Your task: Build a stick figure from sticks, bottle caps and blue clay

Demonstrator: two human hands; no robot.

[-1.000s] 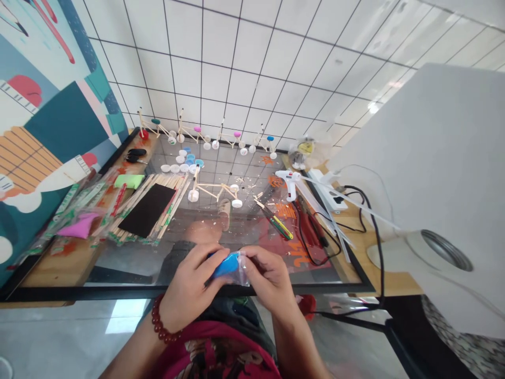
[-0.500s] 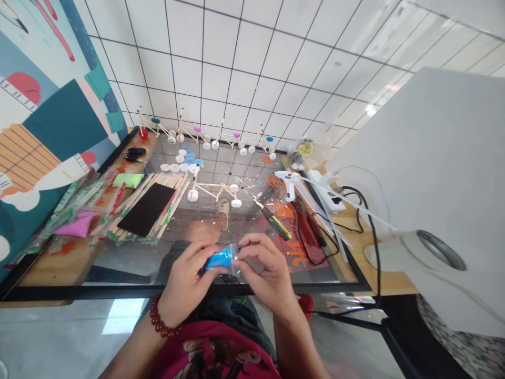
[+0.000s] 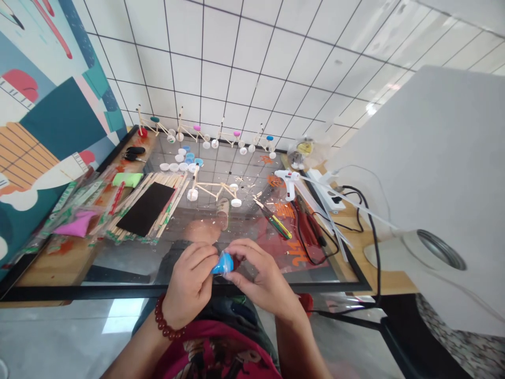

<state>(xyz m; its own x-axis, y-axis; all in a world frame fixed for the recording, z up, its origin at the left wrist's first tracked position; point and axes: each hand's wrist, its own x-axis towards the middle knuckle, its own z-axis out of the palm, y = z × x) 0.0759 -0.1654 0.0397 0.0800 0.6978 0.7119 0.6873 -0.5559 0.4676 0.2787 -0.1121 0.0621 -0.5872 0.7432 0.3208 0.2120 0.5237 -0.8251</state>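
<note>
Left hand [image 3: 189,284], beaded bracelet on the wrist, and right hand [image 3: 264,273] are close together just above the near edge, fingers curled, both pinching a small blue clay lump [image 3: 223,264] wrapped in clear plastic. The lump sits between the fingertips, mostly hidden at the sides, so its exact shape is hard to tell. It is held up off the glass tabletop [image 3: 98,291], not resting on it. Done so far, as shown: a stick-and-bottle-cap frame [image 3: 213,190] lies in the middle of the tabletop, and four similar frames [image 3: 209,136] stand in a row along the far edge, with pink, blue or green blobs on top; the middle one has no blob visible. Left of it are a bundle of craft sticks [image 3: 152,205] under a black sheet, a pink clay packet [image 3: 77,223] and a green clay packet [image 3: 127,179]. Loose bottle caps [image 3: 183,163] lie further back. On the right are a white glue gun [image 3: 287,179], red-handled pliers [image 3: 307,223] and a power strip [image 3: 325,192]. Tiled wall behind.
</note>
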